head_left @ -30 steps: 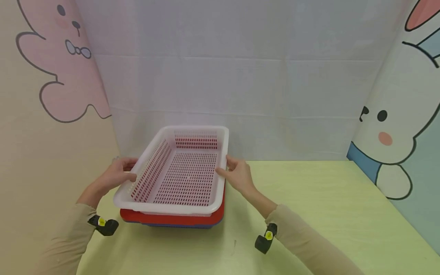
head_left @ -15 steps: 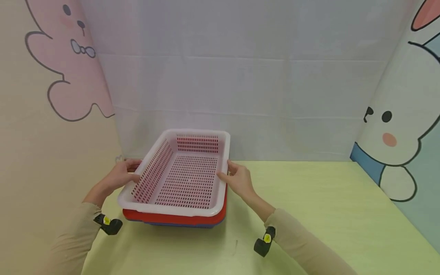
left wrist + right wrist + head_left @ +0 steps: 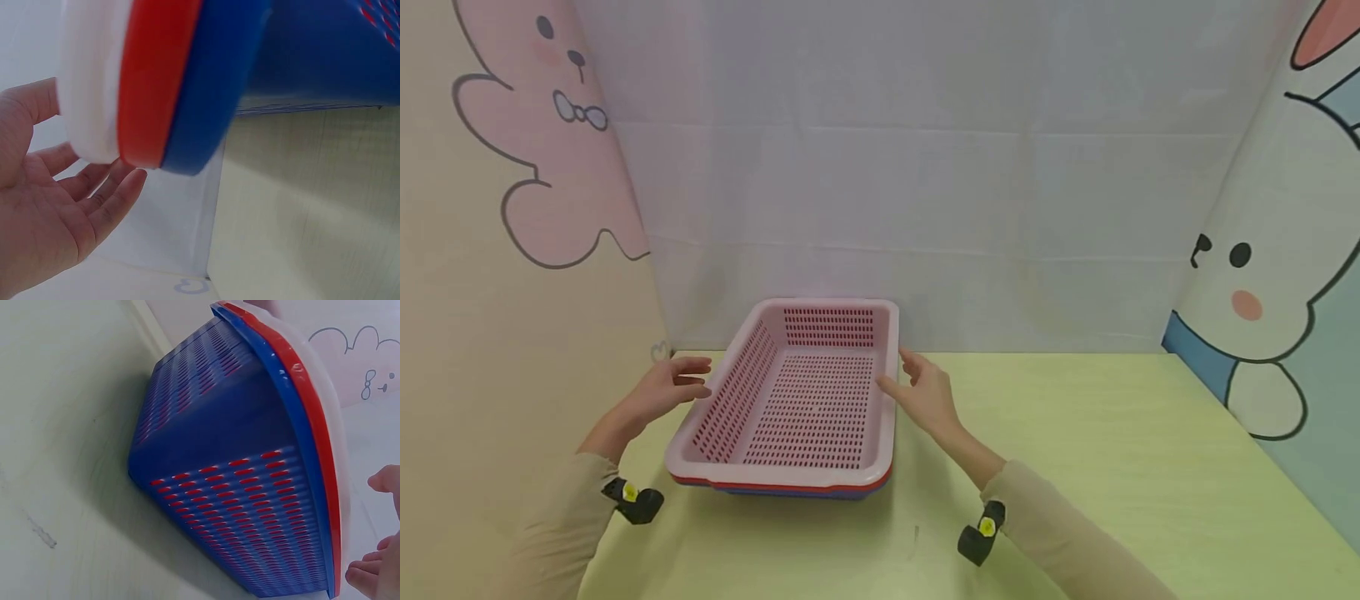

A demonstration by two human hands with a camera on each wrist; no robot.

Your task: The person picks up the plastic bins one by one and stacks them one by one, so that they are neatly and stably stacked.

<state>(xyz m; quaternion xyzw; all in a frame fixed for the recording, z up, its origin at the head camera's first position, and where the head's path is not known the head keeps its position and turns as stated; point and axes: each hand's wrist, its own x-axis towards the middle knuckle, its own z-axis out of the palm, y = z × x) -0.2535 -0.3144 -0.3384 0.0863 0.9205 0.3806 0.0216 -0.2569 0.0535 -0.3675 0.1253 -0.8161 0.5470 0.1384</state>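
Observation:
A white slotted plastic basket (image 3: pixel 782 476) sits nested in a red basket (image 3: pixel 156 81), which is inside a blue basket (image 3: pixel 237 425). The three rims lie close together, and the stack stands on the table. My left hand (image 3: pixel 658 392) is at the left rim with loosely spread fingers, holding nothing. In the left wrist view its fingertips are right beside the white and red rims. On the other side my right hand (image 3: pixel 927 393) hovers by the right rim, thumb and fingers apart. Most of the red basket is hidden between the other two.
The pale yellow-green table (image 3: pixel 1075 467) extends to the right and in front of the stack. A white sheet wall (image 3: pixel 955 183) rises close behind the baskets. Side walls with cartoon animals stand left and right.
The white basket has gone down into the red one, so the gap between their rims has closed. Both hands have let go of its rim and stay beside it.

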